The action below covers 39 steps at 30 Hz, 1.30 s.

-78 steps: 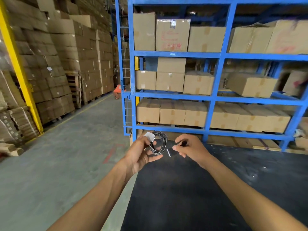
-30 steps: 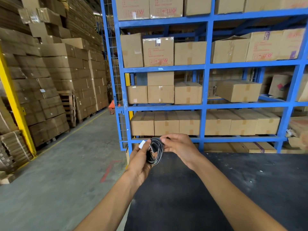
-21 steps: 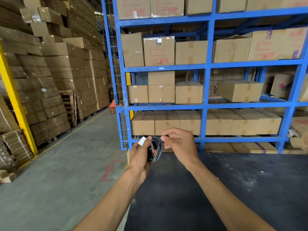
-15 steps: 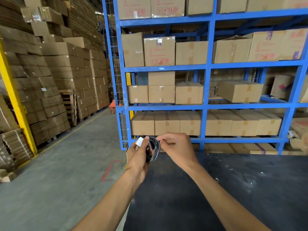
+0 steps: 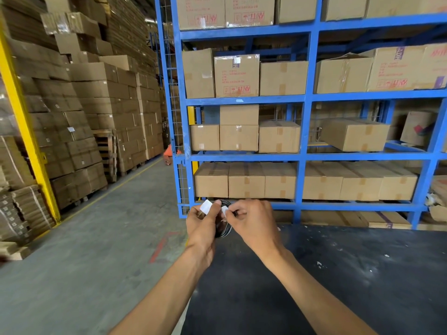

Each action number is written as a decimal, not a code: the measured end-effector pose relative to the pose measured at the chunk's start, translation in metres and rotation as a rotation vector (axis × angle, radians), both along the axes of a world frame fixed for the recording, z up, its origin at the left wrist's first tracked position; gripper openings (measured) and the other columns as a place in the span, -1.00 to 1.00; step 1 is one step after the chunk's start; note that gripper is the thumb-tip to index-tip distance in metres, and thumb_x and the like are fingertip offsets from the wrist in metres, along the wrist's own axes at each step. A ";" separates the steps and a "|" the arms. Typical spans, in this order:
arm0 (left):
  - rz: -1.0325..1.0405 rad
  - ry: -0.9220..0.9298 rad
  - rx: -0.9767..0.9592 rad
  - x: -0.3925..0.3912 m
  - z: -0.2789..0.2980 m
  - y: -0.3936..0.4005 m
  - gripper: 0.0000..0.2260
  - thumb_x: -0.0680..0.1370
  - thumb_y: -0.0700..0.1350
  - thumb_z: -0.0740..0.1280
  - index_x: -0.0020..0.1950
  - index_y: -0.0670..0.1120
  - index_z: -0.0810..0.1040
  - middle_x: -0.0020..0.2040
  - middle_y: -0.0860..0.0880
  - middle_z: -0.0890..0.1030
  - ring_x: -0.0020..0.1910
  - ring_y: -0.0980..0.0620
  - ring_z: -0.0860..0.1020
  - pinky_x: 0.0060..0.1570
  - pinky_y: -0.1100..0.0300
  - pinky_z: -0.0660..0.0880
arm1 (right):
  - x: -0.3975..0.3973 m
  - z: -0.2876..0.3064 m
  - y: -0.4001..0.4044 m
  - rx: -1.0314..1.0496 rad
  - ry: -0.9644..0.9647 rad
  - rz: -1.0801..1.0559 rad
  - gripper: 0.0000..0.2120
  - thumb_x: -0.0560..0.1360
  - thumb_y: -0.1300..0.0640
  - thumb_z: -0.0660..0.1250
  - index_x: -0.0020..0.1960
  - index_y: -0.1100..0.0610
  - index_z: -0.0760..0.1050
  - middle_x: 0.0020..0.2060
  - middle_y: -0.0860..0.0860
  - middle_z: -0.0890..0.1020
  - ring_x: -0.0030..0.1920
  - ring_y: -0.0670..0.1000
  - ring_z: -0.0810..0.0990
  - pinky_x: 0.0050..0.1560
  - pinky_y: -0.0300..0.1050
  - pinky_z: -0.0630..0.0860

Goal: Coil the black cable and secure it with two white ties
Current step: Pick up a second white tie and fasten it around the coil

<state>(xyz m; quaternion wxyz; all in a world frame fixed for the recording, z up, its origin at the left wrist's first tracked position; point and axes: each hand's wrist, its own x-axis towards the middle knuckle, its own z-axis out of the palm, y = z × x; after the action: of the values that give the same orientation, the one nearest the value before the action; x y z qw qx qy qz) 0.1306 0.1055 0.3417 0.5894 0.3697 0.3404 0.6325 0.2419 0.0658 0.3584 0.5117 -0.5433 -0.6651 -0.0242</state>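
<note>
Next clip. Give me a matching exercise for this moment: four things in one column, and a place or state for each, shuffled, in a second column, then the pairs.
Things:
1. black cable coil
2. white tag
3. small white piece
4. dark table

Places or states:
A. below both forearms
B. pinched at the right hand's fingertips
C. between the two hands
D. at the left hand's thumb, top left of the coil

Pairs: 1-C, 2-D, 3-B, 4-A

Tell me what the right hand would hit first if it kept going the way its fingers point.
The right hand points left, toward the left hand. It already pinches a white tie at the coiled black cable, so the cable, then the left hand's fingers, likely come first; depth is unclear.
</note>
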 end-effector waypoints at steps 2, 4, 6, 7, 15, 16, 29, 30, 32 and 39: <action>0.012 0.026 0.029 -0.001 0.000 -0.001 -0.81 0.51 -0.16 0.42 -0.02 -0.11 0.42 -0.18 -0.11 0.62 -0.15 -0.10 0.58 -0.03 -0.05 0.51 | -0.001 0.001 0.000 -0.023 -0.013 0.004 -0.86 0.49 0.13 0.40 -0.15 0.13 0.72 -0.27 0.01 0.75 -0.27 -0.01 0.70 -0.20 0.02 0.66; 0.014 0.049 0.065 -0.002 0.000 -0.002 -0.86 0.53 -0.17 0.39 0.00 -0.10 0.45 -0.12 -0.14 0.58 -0.14 -0.12 0.55 -0.10 -0.04 0.47 | -0.001 0.004 0.000 -0.048 -0.054 -0.005 -0.82 0.52 0.12 0.37 -0.17 0.16 0.70 -0.28 0.02 0.74 -0.28 -0.01 0.69 -0.20 -0.01 0.65; -0.004 0.054 0.091 -0.003 0.000 -0.004 -0.94 0.55 -0.19 0.36 -0.02 -0.08 0.51 -0.12 -0.15 0.58 -0.13 -0.13 0.52 -0.10 -0.04 0.44 | -0.001 0.005 0.001 -0.061 -0.101 -0.027 -0.81 0.52 0.13 0.36 -0.20 0.19 0.67 -0.33 0.05 0.71 -0.33 0.01 0.65 -0.27 -0.12 0.60; -0.019 0.053 0.099 -0.004 0.000 -0.005 -0.96 0.55 -0.20 0.35 -0.03 -0.08 0.54 -0.12 -0.15 0.58 -0.12 -0.13 0.52 -0.08 -0.05 0.44 | -0.001 0.006 0.001 -0.065 -0.112 -0.040 -0.80 0.52 0.14 0.37 -0.22 0.20 0.64 -0.36 0.06 0.70 -0.36 0.02 0.62 -0.34 -0.26 0.52; -0.028 0.106 0.137 0.000 0.003 -0.008 -0.93 0.55 -0.21 0.35 -0.09 -0.06 0.60 -0.12 -0.15 0.59 -0.11 -0.14 0.53 -0.06 -0.07 0.45 | 0.007 0.009 0.000 -0.073 -0.130 -0.065 -0.83 0.49 0.22 0.35 -0.24 0.27 0.48 -0.42 0.16 0.60 -0.39 0.11 0.53 -0.42 -0.12 0.35; -0.027 0.109 0.141 0.000 0.002 -0.008 -0.92 0.55 -0.20 0.35 -0.10 -0.05 0.61 -0.12 -0.14 0.59 -0.12 -0.13 0.53 -0.06 -0.07 0.45 | 0.008 0.009 -0.001 -0.069 -0.130 -0.062 -0.84 0.48 0.23 0.35 -0.24 0.29 0.47 -0.42 0.18 0.59 -0.39 0.14 0.53 -0.42 -0.08 0.38; -0.074 0.083 0.129 0.005 0.001 -0.009 -0.93 0.53 -0.19 0.38 -0.09 -0.04 0.64 -0.19 -0.11 0.61 -0.14 -0.12 0.53 -0.02 -0.06 0.49 | 0.023 0.007 -0.003 -0.057 -0.125 0.018 -0.89 0.46 0.29 0.36 -0.14 0.25 0.42 -0.46 0.17 0.56 -0.43 0.19 0.51 -0.34 -0.03 0.47; -0.077 0.081 0.125 0.006 0.001 -0.008 -0.93 0.53 -0.19 0.38 -0.09 -0.04 0.64 -0.18 -0.11 0.61 -0.14 -0.12 0.53 0.00 -0.07 0.49 | 0.025 0.007 -0.004 -0.063 -0.123 0.034 -0.86 0.47 0.31 0.36 -0.09 0.23 0.39 -0.48 0.17 0.54 -0.44 0.21 0.49 -0.32 -0.11 0.41; -0.094 0.061 0.111 0.006 0.000 -0.008 -0.93 0.53 -0.20 0.37 -0.07 -0.07 0.63 -0.15 -0.14 0.61 -0.11 -0.14 0.53 0.03 -0.09 0.49 | 0.028 0.007 -0.004 -0.061 -0.145 0.043 -0.81 0.46 0.32 0.35 -0.08 0.18 0.33 -0.49 0.17 0.49 -0.45 0.22 0.45 -0.33 -0.17 0.34; -0.144 0.048 0.069 0.012 -0.004 -0.008 -0.90 0.52 -0.21 0.38 -0.13 -0.03 0.65 -0.26 -0.08 0.58 -0.15 -0.10 0.49 -0.13 0.05 0.50 | 0.038 -0.004 -0.004 -0.064 -0.112 0.029 -0.85 0.50 0.29 0.33 -0.16 0.17 0.37 -0.46 0.13 0.54 -0.44 0.14 0.53 -0.34 0.03 0.53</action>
<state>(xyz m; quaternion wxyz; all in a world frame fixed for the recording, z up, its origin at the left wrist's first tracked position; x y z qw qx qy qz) 0.1422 0.0975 0.3374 0.6120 0.4285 0.3049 0.5907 0.2803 0.0622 0.3541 0.4564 -0.5475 -0.7009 -0.0259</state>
